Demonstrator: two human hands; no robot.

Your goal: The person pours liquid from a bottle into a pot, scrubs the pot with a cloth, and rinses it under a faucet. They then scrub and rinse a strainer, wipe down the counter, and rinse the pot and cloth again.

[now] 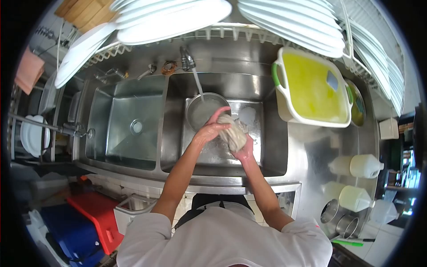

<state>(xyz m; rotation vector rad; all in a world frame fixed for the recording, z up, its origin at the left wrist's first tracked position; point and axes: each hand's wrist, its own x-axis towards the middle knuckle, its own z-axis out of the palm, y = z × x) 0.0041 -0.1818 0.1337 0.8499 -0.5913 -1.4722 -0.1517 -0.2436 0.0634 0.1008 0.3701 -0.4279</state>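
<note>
The steel surface (307, 149) is framing two sunken basins, and the grip is working over the right-hand one (275, 151). Closest in, the left hand (209, 131) is pressing its fingers over the upper left side of a bunched, off-white cloth (234, 135), with one digit standing free above, while the right hand (244, 150) is cupping the lower right side. The cloth is sitting between the two palms, looking wet and folded on itself. In my judgement, handling it well is calling for even pressure from both palms, with the loose folds being gathered inward so that none are slipping out past the fingers; turning the bundle between squeezes would be bringing fresh folds under the pressure. Holding it low over the basin would be letting drips fall inside rather than over the front edge. Just beyond the left hand, a round pan (194, 115) is holding cloudy water, and the tap (187, 60) behind it is sending a stream into it; that rim is lying near enough to be knocked, so small, steady wrist movements are seeming wiser. Farther off to the right of the grip, a white tub (292, 116) of yellow-green liquid is standing, and beyond everything, white plates (178, 26) are leaning in a rack.
</note>
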